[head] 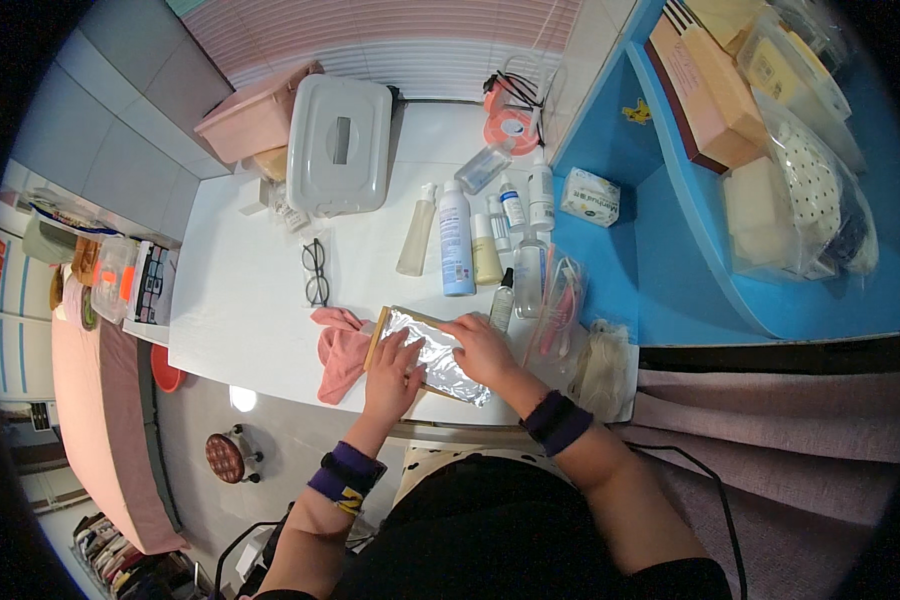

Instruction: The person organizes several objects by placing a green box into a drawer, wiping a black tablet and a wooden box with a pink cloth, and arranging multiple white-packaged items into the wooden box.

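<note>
A sheet of shiny silver foil [439, 358] lies over a flat tan board or box near the front edge of the white table. The fingers of my left hand [391, 375] are spread on the foil's left part. My right hand [481, 346] touches its upper right part, the index finger reaching along the far edge. Neither hand is closed round anything. Just left of the board lies a crumpled pink cloth [341, 352]. What lies beneath the foil is hidden.
Behind the foil stand a blue-white spray can [457, 240], a pump bottle [418, 232] and several other bottles. Black-framed glasses [315, 274] lie left, near a lidded grey box [340, 142]. Right are a clear pouch [559, 307], a tissue pack [590, 197] and a blue shelf [690, 247].
</note>
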Tool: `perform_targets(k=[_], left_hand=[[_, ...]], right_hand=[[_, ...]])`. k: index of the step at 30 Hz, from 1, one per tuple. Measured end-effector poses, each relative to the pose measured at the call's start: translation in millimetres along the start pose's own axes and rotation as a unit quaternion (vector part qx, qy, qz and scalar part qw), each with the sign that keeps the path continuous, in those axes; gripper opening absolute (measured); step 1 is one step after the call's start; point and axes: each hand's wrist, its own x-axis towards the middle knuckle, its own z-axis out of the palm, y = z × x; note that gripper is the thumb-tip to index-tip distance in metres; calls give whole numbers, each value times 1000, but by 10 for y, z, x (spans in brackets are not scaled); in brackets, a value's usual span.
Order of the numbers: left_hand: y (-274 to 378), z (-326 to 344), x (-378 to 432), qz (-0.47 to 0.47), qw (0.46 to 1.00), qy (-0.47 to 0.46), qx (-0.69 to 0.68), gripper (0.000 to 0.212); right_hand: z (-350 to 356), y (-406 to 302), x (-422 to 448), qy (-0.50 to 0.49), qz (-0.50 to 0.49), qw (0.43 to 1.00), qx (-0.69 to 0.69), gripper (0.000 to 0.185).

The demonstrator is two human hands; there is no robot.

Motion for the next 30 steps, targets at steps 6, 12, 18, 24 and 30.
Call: perform_targets(k=[6,12,18,24,30], left_hand=[[-19,63,24,21,996,-31,80,46],[5,72,55,19,992,-40,120,51],[-39,82,53,-11,989,-67,128,57],[-41,92,73,-30,983,-97,151,66],[-49,93,147,-40,977,-124,171,70]], right_hand=[[-220,-232,-220,32,3,999,18,42],[64,-325,-543,24,-15,999,-37,32],[160,-376,-502,22,4,992,-127,28],[290,-274,-407,-30,55,992,-105,43],[334,-254,-347,-23,69,987,-141,44]])
